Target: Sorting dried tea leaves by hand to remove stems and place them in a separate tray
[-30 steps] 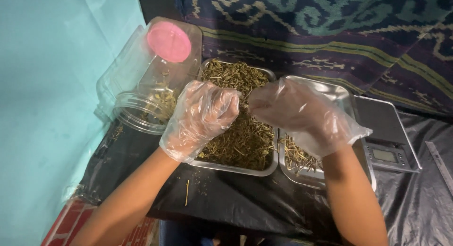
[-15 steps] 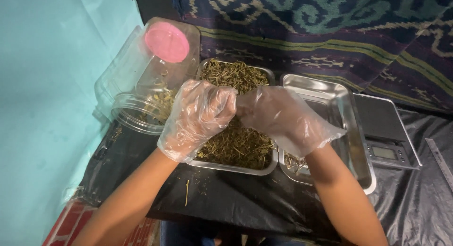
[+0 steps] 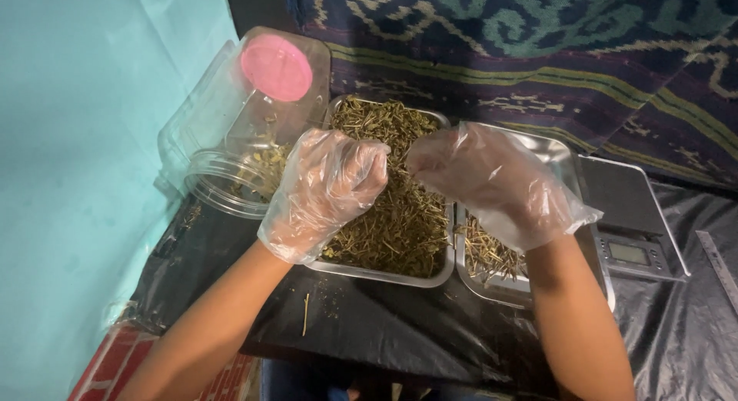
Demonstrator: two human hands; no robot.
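Both my hands wear clear plastic gloves. My left hand (image 3: pixel 327 187) is curled into a fist over a steel tray (image 3: pixel 384 277) heaped with dried green herbs (image 3: pixel 388 124), and it grips a bit of them. My right hand (image 3: pixel 492 182) hovers over the seam between that tray and a second steel tray (image 3: pixel 555 150), its fingertips pinched together on a thin dried stem. A small pile of bare stems (image 3: pixel 484 251) lies in the near end of the second tray. The hands are a short gap apart.
A clear plastic jar (image 3: pixel 231 151) with a pink end (image 3: pixel 275 66) lies on its side at the left, herb bits inside. A digital scale (image 3: pixel 630 216) sits right of the trays, a ruler (image 3: pixel 719 264) beyond it. Black sheeting covers the table; a patterned cloth hangs behind.
Half a second ago my hands met over the herb tray. My right hand has since pulled back to the right, over the second tray; the left has stayed put.
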